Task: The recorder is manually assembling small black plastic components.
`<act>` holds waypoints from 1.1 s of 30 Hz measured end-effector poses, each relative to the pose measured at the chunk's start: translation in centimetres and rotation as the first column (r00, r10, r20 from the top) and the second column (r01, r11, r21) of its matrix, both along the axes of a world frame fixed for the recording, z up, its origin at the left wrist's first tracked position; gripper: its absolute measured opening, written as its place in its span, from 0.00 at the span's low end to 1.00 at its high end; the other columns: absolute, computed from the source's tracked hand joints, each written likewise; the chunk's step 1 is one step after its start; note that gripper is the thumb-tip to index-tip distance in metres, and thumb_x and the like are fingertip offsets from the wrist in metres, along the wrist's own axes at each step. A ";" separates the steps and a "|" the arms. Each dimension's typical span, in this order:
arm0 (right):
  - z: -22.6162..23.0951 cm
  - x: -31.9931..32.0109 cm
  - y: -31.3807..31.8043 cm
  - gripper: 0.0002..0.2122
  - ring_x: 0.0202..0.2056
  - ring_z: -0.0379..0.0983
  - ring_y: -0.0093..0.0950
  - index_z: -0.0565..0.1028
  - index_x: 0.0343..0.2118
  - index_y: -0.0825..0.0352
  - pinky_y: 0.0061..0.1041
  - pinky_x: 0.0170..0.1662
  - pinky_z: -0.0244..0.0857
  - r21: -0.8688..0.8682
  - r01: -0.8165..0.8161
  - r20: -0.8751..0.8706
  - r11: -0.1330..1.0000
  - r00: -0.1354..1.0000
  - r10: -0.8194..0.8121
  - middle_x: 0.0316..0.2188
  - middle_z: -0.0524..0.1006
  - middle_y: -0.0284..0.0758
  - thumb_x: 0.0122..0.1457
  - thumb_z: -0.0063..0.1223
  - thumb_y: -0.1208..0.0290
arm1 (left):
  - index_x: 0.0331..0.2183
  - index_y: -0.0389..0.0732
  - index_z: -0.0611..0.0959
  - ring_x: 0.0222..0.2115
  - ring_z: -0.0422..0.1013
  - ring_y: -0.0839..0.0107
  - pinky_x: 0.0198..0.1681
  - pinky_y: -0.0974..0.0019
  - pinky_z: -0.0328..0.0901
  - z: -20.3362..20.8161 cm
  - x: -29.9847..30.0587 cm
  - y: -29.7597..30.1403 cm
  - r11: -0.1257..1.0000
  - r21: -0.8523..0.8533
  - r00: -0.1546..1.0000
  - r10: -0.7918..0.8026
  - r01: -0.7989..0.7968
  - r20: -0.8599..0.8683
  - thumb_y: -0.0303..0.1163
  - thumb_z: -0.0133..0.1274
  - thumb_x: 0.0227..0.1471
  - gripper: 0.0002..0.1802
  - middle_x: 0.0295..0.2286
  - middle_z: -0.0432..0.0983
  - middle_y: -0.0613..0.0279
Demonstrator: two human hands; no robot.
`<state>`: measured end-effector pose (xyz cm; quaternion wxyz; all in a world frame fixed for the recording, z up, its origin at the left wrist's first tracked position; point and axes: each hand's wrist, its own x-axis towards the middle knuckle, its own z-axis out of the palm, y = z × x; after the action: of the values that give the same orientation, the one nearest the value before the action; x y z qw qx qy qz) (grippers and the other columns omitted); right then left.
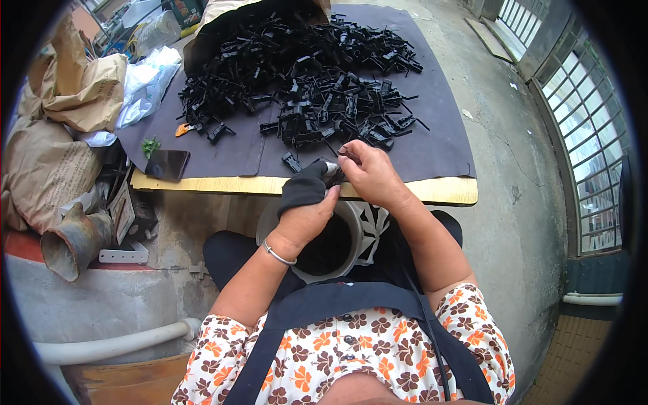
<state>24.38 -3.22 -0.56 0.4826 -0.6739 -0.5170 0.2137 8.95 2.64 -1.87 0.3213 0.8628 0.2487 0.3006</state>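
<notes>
Both of my hands meet over the table's near edge, working on one small black plastic part (335,177). My left hand (305,189), in a dark fingerless glove, is closed round the part. Bare fingers of my right hand (370,170) pinch at its upper end; what exactly they grip there is too small to make out. Just beyond lies a large heap of black plastic parts (324,101), many with thin stems. One loose black part (291,161) rests near my left hand. Below my hands, between my knees, stands a pale bucket (347,260) with a dark inside.
A dark cloth covers the table (223,183), whose yellow edge faces me. At its left lie a phone (167,165), a green sprig (150,146) and a small orange item (182,129). Brown paper sacks (50,162) and a white plastic bag (150,84) crowd the left side.
</notes>
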 end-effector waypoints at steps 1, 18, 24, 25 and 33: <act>0.1 0.1 -0.1 0.12 0.28 0.76 0.39 0.73 0.32 0.74 0.32 0.34 0.68 -0.018 0.016 -0.051 1.000 0.999 -0.017 0.25 0.76 0.48 0.54 0.49 0.67 | 0.39 0.32 0.77 0.30 0.74 0.62 0.37 0.66 0.66 0.1 -0.2 -0.3 1.000 0.001 1.000 0.000 0.000 0.000 0.26 0.55 0.47 0.15 0.30 0.78 0.52; -0.2 -2.8 -1.5 0.06 0.20 0.69 0.36 0.73 0.31 0.69 0.28 0.26 0.65 0.541 -0.349 0.265 0.765 0.934 0.239 0.20 0.73 0.37 0.49 0.55 0.80 | 0.47 0.30 0.73 0.38 0.70 0.76 0.41 0.74 0.65 1.8 -2.4 -1.3 0.437 -0.870 0.918 0.198 0.230 0.342 0.30 0.45 0.58 0.18 0.38 0.75 0.59; 0.1 -3.7 -2.1 0.05 0.19 0.69 0.25 0.71 0.29 0.68 0.21 0.23 0.63 0.418 -0.278 0.106 0.865 0.960 0.258 0.19 0.72 0.34 0.51 0.57 0.77 | 0.48 0.31 0.72 0.34 0.71 0.78 0.38 0.75 0.66 2.4 -3.0 -1.3 0.757 -0.615 0.942 -0.004 0.221 0.334 0.25 0.47 0.56 0.18 0.34 0.76 0.60; 0.0 -3.7 -2.0 0.05 0.19 0.67 0.21 0.71 0.28 0.68 0.19 0.22 0.61 0.411 -0.183 0.073 0.893 0.983 0.168 0.18 0.71 0.32 0.52 0.57 0.77 | 0.48 0.31 0.73 0.32 0.71 0.79 0.37 0.75 0.66 3.2 -2.9 -1.5 0.779 -0.608 0.963 0.020 0.153 0.268 0.25 0.48 0.55 0.17 0.32 0.77 0.61; -0.4 -3.4 -1.6 0.07 0.21 0.58 0.10 0.68 0.27 0.68 0.14 0.23 0.55 0.224 -0.180 -0.352 0.958 0.901 0.252 0.17 0.65 0.23 0.57 0.55 0.73 | 0.44 0.32 0.74 0.28 0.69 0.81 0.32 0.76 0.65 2.2 -2.5 -2.1 0.866 -0.454 0.945 -0.063 0.212 0.321 0.23 0.51 0.52 0.15 0.30 0.76 0.64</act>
<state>20.95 -4.80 -0.94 0.6070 -0.5103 -0.5039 0.3423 6.44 0.53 0.36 0.5803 0.7163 0.2019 0.3308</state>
